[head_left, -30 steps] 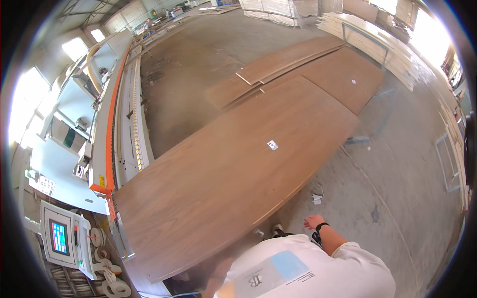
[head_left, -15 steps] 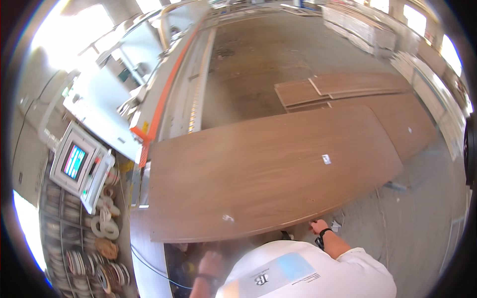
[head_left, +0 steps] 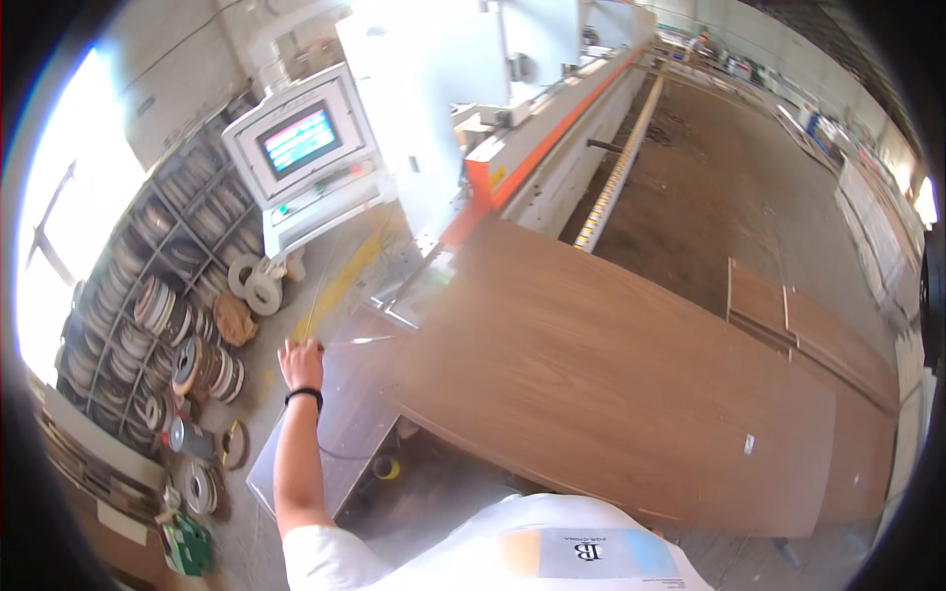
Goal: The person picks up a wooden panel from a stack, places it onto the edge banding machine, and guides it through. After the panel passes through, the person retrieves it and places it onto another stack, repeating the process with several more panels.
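Observation:
My left hand [head_left: 303, 364], with a black band at the wrist, reaches out over the far left edge of a pale work surface [head_left: 340, 404]. Its fingers look curled; a small dark bit shows beside them, but what they hold, if anything, I cannot make out. To the right of this hand lies a large brown wood-grain board [head_left: 591, 364], its left end over the pale surface and beside the machine's orange-edged beam [head_left: 552, 143]. A small white label [head_left: 749, 444] sits on the board. My right hand is out of view.
A control panel [head_left: 301, 143] with a lit screen stands beyond my left hand. Shelves of edge-band rolls [head_left: 163, 266] line the left, with loose rolls [head_left: 202, 488] and a green box [head_left: 185, 544] on the floor. More brown boards [head_left: 838, 335] lie at the right.
The view has swung left. My left hand has moved from near my body out to the pale surface's far edge. My right hand, earlier at the board's near edge, has left view.

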Demonstrator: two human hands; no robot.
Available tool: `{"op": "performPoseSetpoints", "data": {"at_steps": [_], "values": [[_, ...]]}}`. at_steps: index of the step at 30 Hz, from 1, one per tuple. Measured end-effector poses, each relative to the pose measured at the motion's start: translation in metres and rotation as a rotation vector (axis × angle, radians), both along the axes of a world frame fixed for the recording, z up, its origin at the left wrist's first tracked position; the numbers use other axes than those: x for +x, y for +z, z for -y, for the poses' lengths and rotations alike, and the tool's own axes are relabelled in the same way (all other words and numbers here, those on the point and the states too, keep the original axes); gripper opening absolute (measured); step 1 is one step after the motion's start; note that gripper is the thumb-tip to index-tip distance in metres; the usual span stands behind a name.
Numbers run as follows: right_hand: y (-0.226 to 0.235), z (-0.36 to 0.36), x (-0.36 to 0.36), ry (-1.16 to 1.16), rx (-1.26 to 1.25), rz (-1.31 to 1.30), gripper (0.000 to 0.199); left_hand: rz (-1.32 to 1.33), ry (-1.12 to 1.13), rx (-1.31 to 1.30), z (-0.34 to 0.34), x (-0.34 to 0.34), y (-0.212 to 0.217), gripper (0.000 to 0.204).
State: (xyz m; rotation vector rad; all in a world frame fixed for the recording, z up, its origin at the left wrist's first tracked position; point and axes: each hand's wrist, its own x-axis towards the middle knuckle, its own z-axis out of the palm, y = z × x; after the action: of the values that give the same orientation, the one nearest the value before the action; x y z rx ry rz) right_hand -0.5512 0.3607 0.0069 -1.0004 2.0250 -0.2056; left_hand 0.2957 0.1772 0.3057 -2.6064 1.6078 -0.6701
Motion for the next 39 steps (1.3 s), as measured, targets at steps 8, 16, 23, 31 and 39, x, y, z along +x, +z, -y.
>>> {"op": "performPoseSetpoints", "data": {"at_steps": [8, 16, 23, 31, 39], "values": [[0.042, 0.029, 0.058, -0.222, 0.111, 0.178, 0.031, -0.644, 0.131, -0.835, 0.128, 0.148, -0.02, 0.034], [0.078, 0.008, 0.076, -0.421, 0.142, 0.26, 0.032, -0.717, 0.284, -1.04, 0.237, 0.252, -0.031, 0.038], [0.119, -0.014, 0.105, -0.508, 0.163, 0.135, 0.033, -0.772, 0.452, -0.686, 0.265, 0.29, -0.069, 0.075], [0.076, -0.037, 0.072, -0.562, 0.16, 0.192, 0.028, -0.806, 0.233, -0.713, 0.272, 0.27, -0.131, 0.06], [-0.087, -0.105, -0.101, -0.518, -0.186, 0.004, 0.027, -0.91, -0.201, -0.307, 0.189, 0.046, -0.188, 0.055]]}}
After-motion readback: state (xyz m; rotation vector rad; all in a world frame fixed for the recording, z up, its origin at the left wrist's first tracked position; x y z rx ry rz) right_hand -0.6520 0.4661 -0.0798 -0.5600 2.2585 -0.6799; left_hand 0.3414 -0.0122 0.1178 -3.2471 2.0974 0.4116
